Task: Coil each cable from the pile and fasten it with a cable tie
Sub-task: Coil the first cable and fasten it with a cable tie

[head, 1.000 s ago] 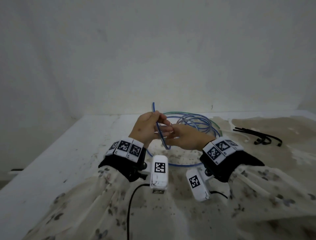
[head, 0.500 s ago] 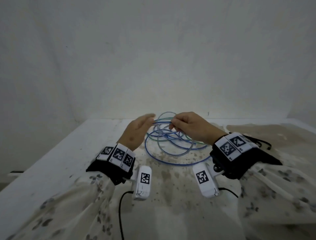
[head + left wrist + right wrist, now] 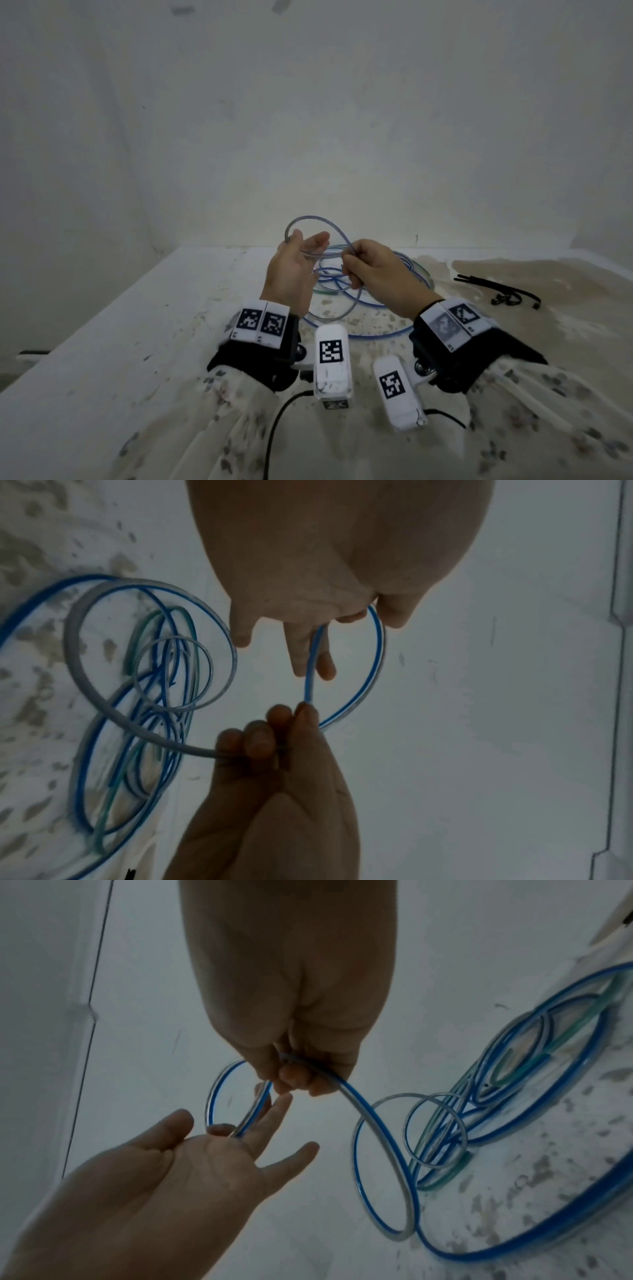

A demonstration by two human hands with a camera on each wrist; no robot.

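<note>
Coiling the blue cable above the desk
We see the stained desk [image 3: 137,342] bearing the cable pile [image 3: 404,274]; our right hand [image 3: 376,274] pinches the blue cable [image 3: 310,219], whose raised loop hangs over the straight fingers of our left hand [image 3: 294,270]; black cable ties [image 3: 496,291] lie right

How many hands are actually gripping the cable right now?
1. The right hand pinches the blue-striped cable; the left hand is open, with the lifted loop merely running across its straight fingers.
</note>
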